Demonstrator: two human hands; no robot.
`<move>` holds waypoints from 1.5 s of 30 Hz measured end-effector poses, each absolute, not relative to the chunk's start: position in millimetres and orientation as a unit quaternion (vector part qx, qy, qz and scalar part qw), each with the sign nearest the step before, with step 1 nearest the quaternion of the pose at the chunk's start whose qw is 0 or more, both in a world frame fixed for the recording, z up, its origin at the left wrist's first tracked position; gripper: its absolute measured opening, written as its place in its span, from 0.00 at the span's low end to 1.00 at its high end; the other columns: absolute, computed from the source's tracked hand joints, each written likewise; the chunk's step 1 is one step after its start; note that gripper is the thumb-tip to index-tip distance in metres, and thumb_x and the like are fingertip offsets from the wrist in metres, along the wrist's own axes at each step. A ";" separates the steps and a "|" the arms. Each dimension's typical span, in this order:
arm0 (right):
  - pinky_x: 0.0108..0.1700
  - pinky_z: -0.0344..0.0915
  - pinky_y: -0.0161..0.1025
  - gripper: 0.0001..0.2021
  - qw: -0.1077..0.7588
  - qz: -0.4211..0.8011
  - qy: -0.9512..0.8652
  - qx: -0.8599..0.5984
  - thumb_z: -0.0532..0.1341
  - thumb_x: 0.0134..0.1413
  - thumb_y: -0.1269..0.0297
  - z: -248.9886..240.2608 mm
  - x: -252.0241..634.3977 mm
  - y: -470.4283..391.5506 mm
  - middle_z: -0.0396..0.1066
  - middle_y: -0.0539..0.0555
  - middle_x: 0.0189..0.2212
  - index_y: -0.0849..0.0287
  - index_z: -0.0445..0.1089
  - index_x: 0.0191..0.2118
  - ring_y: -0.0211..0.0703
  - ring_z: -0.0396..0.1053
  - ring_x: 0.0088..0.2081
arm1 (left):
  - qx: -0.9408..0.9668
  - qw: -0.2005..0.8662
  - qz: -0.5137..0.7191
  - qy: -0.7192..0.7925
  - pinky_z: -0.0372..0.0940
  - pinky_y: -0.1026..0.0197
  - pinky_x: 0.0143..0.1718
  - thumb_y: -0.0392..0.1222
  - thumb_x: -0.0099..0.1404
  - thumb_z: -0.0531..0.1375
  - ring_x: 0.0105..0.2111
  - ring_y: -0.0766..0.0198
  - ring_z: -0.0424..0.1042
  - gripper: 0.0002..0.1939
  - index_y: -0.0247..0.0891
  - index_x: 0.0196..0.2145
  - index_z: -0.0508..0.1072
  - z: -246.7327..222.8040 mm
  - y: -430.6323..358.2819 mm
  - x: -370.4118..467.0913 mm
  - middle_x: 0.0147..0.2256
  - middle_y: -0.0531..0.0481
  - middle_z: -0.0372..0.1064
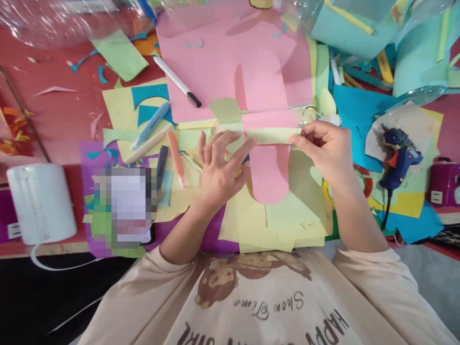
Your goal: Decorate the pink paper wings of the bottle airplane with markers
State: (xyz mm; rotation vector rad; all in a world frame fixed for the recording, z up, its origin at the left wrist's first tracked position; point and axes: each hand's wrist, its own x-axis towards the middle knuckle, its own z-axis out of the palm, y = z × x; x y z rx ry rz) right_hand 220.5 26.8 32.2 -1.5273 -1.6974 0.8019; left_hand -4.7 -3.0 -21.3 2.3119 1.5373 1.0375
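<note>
A pale green paper strip (pixel 275 136) lies across a pink paper-covered piece (pixel 271 120) in front of me. Thumb and fingers of my right hand (pixel 328 148) pinch the strip's right end. My left hand (pixel 221 165) has its fingers spread, with the index fingertip resting at the strip's left end. A rounded pink paper flap (pixel 269 175) sticks out towards me below the strip, and another pink flap (pixel 264 79) points away. An olive-green rounded paper (pixel 226 115) is at the left end. Clear plastic (pixel 312 115) shows behind my right fingers.
A blue glue gun (pixel 400 160) lies at right, near scissors with red and yellow handles (pixel 366 182). Markers, a white-and-black pen (pixel 178 81) and a blurred-out phone (pixel 129 206) are at left. Plastic bottles (pixel 72 21) and paper scraps surround the work. A white tape-like roll (pixel 41 203) stands far left.
</note>
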 end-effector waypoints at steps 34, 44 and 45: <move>0.59 0.58 0.59 0.19 0.245 0.092 -0.779 -0.570 0.53 0.63 0.56 10.8 215.1 23.6 0.63 0.62 0.57 0.54 0.61 0.57 0.56 0.58 0.61 | 0.687 0.169 0.435 0.557 0.59 0.46 0.61 0.65 0.66 0.51 0.67 0.52 0.48 0.37 0.52 0.63 0.37 -7.5 29.3 9.1 0.68 0.46 0.40; 0.58 0.58 0.59 0.18 0.220 0.083 -0.776 -0.586 0.51 0.64 0.57 10.9 214.3 24.7 0.63 0.62 0.56 0.54 0.61 0.57 0.57 0.58 0.60 | 0.671 0.186 0.464 0.547 0.57 0.43 0.61 0.71 0.64 0.47 0.67 0.50 0.48 0.40 0.50 0.64 0.37 -16.7 29.7 11.8 0.69 0.44 0.35; 0.58 0.58 0.59 0.17 0.220 0.085 -0.775 -0.586 0.51 0.64 0.57 11.2 214.4 24.6 0.63 0.62 0.56 0.54 0.61 0.56 0.56 0.58 0.60 | 0.665 0.198 0.470 0.546 0.57 0.42 0.62 0.71 0.63 0.48 0.67 0.49 0.48 0.40 0.50 0.64 0.39 -17.4 29.7 11.6 0.69 0.45 0.36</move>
